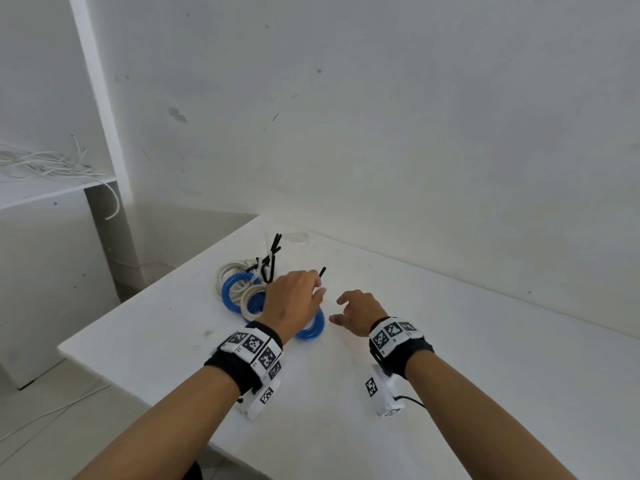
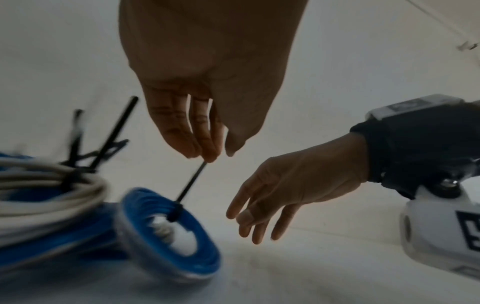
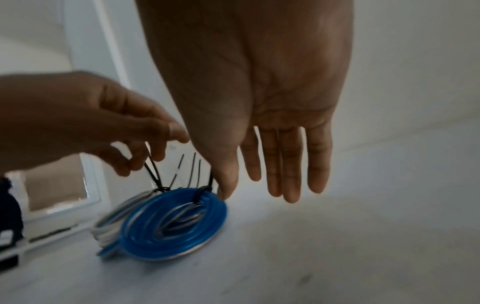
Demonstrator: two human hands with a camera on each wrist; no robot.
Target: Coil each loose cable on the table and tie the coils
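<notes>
No readable text; the wristbands (image 1: pixel 254 348) carry only square coded markers.

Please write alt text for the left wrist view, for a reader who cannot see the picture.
The left hand pinches the tail of a black zip tie that is looped around a blue cable coil on the white table. The right hand hovers open beside it, and white and blue coils lie blurred at left.

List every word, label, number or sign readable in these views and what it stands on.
No readable words, brands or numbers.
Left wristband: black-and-white square marker patterns, no letters legible.
Right wristband: the same kind of markers; tiny marks beneath them too small to read.
Wrist camera housings: one marker each, no text.
</notes>
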